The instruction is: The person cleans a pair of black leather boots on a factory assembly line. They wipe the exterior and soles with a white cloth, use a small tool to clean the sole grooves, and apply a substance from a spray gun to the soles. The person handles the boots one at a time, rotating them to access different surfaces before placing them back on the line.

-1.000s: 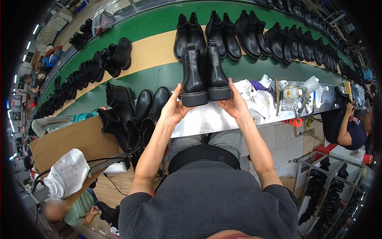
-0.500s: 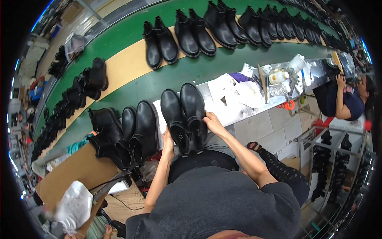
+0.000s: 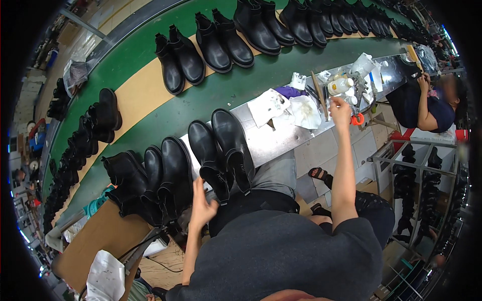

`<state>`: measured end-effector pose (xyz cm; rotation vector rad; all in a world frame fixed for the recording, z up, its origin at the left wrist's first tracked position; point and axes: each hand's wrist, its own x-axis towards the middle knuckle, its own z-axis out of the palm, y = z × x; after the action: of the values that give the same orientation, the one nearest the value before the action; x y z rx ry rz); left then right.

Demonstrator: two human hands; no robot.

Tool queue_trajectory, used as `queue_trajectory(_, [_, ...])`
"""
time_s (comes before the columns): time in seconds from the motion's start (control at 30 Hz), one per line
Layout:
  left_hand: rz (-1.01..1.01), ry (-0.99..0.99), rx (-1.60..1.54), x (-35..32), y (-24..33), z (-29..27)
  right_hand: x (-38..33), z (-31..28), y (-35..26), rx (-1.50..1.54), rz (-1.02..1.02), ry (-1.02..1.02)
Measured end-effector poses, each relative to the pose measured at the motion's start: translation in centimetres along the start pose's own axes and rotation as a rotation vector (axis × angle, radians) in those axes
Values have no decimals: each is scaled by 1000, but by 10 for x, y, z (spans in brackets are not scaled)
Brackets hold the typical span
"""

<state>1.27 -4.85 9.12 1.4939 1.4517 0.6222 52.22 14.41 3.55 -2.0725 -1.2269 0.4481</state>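
On the metal surface [image 3: 281, 143] before me lies a pair of black ankle boots [image 3: 223, 150], side by side, toes pointing away, heels toward my lap. My left hand [image 3: 203, 205] rests against the heel end of the nearer boot, fingers spread and touching it, not clamped around it. My right hand [image 3: 340, 108] reaches well to the right, fingers pinched above a cluster of small bottles and tools [image 3: 349, 85]; whether it grips anything, I cannot tell. White cloths [image 3: 288, 108] lie between the boots and that cluster. More black boots [image 3: 150, 178] stand just left of the pair. Beyond, a green conveyor [image 3: 201, 98] carries further pairs.
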Motion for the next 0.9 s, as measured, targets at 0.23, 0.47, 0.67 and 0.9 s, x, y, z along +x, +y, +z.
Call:
queue_trajectory(0.23, [178, 232, 193, 16, 10, 35, 14, 15, 22, -455, -12, -43])
queue_trajectory(0.47, [251, 637, 200, 38, 48, -25, -21, 30, 18, -185, -157, 77])
queue_trajectory(0.67, [124, 749, 159, 37, 126, -88, -32, 39, 8, -120, -155, -17])
queue_trajectory(0.9, [70, 579, 222, 59, 103, -61, -56, 79, 15, -293, -147, -58])
